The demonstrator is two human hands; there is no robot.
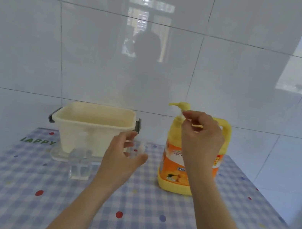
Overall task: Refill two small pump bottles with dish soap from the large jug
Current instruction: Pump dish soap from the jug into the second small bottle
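Note:
The large yellow and orange dish soap jug (171, 170) stands on the right of the table, its yellow pump (180, 105) on top. My right hand (200, 137) hovers in front of the jug's upper part with loosely curled fingers, the fingertips right at the pump's neck. A small clear pump bottle (80, 164) stands in front of the tub. A second small clear bottle with a whitish top (140, 148) sits between the thumb and fingers of my left hand (122, 159). Blur hides whether that hand grips it.
A cream plastic tub (94, 124) with grey handles stands at the back left on a clear tray. The table wears a blue checked cloth (33, 184) with coloured dots. A white tiled wall (156, 54) closes off the back.

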